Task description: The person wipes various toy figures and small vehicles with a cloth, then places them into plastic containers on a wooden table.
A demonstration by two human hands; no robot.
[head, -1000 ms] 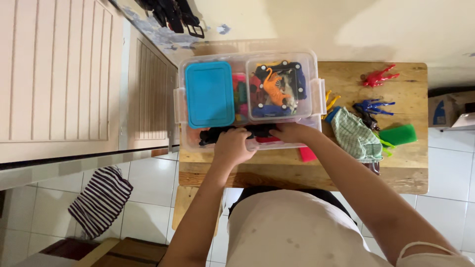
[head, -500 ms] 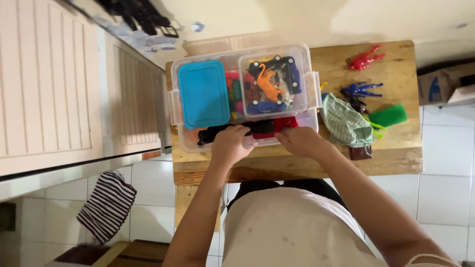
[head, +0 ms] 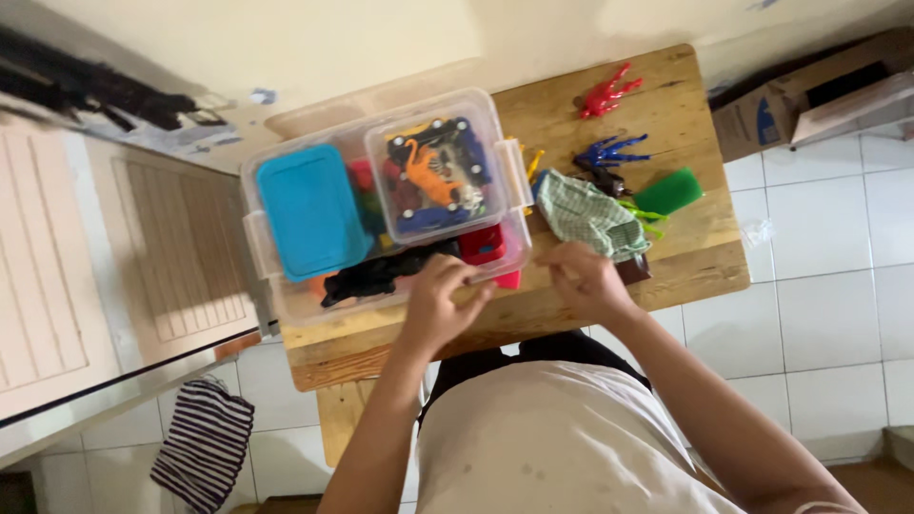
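A clear plastic storage bin (head: 262, 238) stands on a small wooden table (head: 685, 105). Inside lie a blue-lidded box (head: 309, 211), a smaller clear box of toy figures (head: 436, 179), a black toy animal (head: 376, 274) and a red block (head: 483, 244). My left hand (head: 440, 303) rests on the bin's near rim beside the black toy, fingers curled. My right hand (head: 587, 278) hovers over the table edge by a green checked cloth (head: 587, 214), fingers pinched; whether it holds anything is unclear.
A red toy figure (head: 605, 95), a blue toy figure (head: 609, 152) and a green plastic piece (head: 669, 190) lie on the table's right part. A cardboard box (head: 809, 90) sits on the tiled floor at right. A striped cloth (head: 205, 443) lies on the floor at lower left.
My right hand has moved away from the bin's rim to the right, toward the checked cloth. My left hand stays at the bin's near edge. The view has shifted.
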